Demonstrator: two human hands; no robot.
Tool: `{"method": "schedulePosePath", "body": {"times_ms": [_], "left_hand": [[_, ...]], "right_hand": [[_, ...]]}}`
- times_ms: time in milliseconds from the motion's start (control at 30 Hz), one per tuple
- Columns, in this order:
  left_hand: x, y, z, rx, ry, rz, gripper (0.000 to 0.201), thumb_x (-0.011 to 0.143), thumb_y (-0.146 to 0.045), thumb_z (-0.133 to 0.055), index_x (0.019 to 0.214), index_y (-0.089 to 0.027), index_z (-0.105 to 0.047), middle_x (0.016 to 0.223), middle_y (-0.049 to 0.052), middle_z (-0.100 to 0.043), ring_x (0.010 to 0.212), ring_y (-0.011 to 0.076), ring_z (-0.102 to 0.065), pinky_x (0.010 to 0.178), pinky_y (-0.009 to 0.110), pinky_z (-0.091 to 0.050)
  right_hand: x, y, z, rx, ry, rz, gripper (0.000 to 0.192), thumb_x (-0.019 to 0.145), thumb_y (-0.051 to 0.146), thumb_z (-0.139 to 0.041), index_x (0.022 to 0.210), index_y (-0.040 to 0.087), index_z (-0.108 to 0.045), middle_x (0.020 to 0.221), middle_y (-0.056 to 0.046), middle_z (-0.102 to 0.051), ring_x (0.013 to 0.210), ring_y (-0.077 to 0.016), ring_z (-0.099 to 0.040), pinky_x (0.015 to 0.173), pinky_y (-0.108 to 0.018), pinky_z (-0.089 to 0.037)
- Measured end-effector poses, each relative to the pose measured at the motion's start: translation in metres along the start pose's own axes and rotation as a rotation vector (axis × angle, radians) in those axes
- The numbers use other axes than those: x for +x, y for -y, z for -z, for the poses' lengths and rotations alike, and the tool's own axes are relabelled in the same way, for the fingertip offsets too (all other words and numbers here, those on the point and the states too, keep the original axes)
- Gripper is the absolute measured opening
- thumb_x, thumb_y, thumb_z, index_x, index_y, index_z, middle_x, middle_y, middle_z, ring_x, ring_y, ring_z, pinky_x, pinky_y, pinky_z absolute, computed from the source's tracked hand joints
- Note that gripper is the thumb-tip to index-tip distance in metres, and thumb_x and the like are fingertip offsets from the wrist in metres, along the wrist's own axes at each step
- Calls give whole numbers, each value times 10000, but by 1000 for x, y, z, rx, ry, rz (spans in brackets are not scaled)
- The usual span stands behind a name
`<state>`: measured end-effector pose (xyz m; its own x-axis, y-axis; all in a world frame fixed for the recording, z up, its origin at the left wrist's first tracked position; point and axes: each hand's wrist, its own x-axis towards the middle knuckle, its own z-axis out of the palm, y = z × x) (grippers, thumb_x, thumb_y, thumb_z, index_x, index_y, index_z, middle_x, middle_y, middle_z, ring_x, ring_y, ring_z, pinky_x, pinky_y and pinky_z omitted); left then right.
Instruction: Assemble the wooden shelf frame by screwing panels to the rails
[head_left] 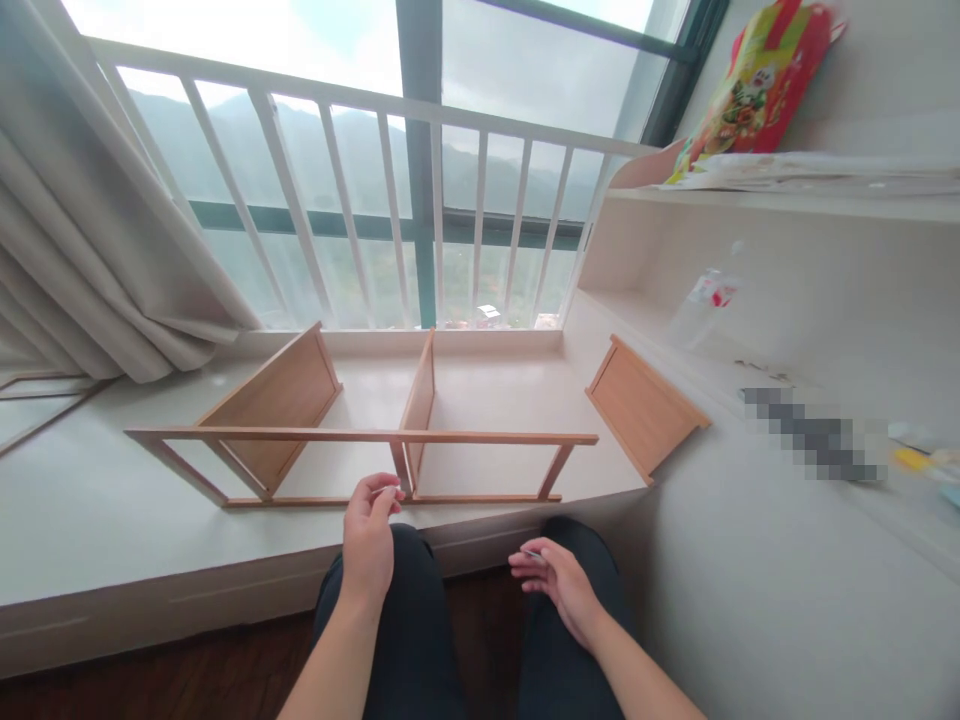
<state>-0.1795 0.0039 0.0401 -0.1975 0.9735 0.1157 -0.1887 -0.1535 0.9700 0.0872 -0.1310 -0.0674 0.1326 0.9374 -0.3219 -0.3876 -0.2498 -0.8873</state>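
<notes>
A wooden frame (495, 438) lies along the white window ledge, its near side made of two long rails with short crosspieces. A left panel (274, 400) and a middle panel (420, 395) stand up from it toward the window. My left hand (369, 535) is at the foot of the middle crosspiece, thumb and fingers pinched together; a small pale thing shows at the fingertips, too small to name. Above my right knee, my right hand (561, 590) holds a small thin metal piece (533, 555) between thumb and forefinger, the other fingers loosely spread.
Another wooden panel (645, 410) leans at the ledge's right end. A clear plastic bottle (705, 305) stands on the right-hand shelf unit, with a colourful bag (772, 85) higher up. A grey curtain (97, 200) hangs left; white railings (386, 180) cross the window.
</notes>
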Motion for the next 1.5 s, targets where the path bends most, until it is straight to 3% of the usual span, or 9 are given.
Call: {"method": "schedulePosePath", "body": {"times_ms": [300, 433, 633, 800, 933, 1033, 1100, 1233, 1500], "left_hand": [[1, -8, -7, 44, 155, 51, 273, 781, -422, -740, 889, -179, -678, 793, 21, -662, 707, 185, -579, 664, 287, -469], [4, -7, -6, 106, 208, 56, 301, 800, -453, -733, 909, -179, -674, 784, 17, -666, 727, 199, -590, 686, 296, -493], [9, -6, -3, 209, 253, 55, 356, 804, -531, -717, 912, -197, -662, 767, 2, -670, 741, 214, -593, 710, 307, -508], [14, -6, -7, 349, 277, 75, 435, 750, -602, -711, 910, -199, -676, 763, 19, -710, 760, 253, -631, 743, 339, -524], [17, -3, -11, 448, 338, 85, 491, 704, -664, -705, 896, -211, -697, 759, 30, -729, 754, 286, -662, 735, 363, -538], [20, -1, -11, 537, 405, 34, 490, 709, -689, -674, 856, -224, -712, 745, 29, -724, 749, 296, -676, 727, 366, -537], [21, 0, -10, 601, 468, -11, 471, 748, -691, -643, 835, -234, -714, 727, 18, -708, 744, 286, -676, 726, 356, -539], [19, -3, -13, 703, 537, -57, 487, 791, -719, -591, 820, -247, -707, 697, 4, -686, 727, 265, -672, 690, 327, -540], [9, -9, -19, 740, 500, -85, 555, 748, -794, -616, 816, -255, -732, 766, 18, -741, 757, 285, -712, 712, 320, -579]], "right_hand": [[-17, 79, 79, 220, -326, 292, 253, 679, 262, -708, 652, 231, -458, 694, -15, -693, 796, -233, -704, 889, -430, -548], [-14, 105, 108, 223, -450, 370, 231, 610, 182, -637, 641, 235, -414, 513, 76, -421, 486, -112, -429, 704, -357, -557], [-25, 155, 120, 162, -466, 403, 178, 555, 197, -592, 627, 224, -430, 505, 87, -320, 410, -50, -160, 378, -209, -181], [-58, 237, 109, 91, -412, 474, 146, 643, 265, -656, 732, 193, -565, 555, 75, -415, 435, -43, -178, 393, -183, -151], [-85, 329, 108, -395, -487, 646, 237, 760, 380, -697, 888, 189, -637, 565, 79, -438, 439, -58, -237, 423, -193, -183], [-85, 396, 133, -959, -859, 846, 242, 824, 383, -649, 900, 160, -707, 658, 10, -578, 565, -107, -469, 542, -234, -359], [-73, 430, 161, -1298, -1059, 687, 289, 868, 375, -605, 973, 154, -759, 732, -30, -666, 673, -154, -571, 630, -265, -413], [-42, 467, 222, -1493, -1070, 299, 207, 795, 244, -688, 931, 155, -816, 755, -72, -733, 700, -178, -622, 668, -273, -433], [-9, 471, 299, -1573, -992, -9, 136, 718, 199, -787, 837, 175, -849, 791, -93, -764, 703, -210, -667, 692, -300, -471]]}}
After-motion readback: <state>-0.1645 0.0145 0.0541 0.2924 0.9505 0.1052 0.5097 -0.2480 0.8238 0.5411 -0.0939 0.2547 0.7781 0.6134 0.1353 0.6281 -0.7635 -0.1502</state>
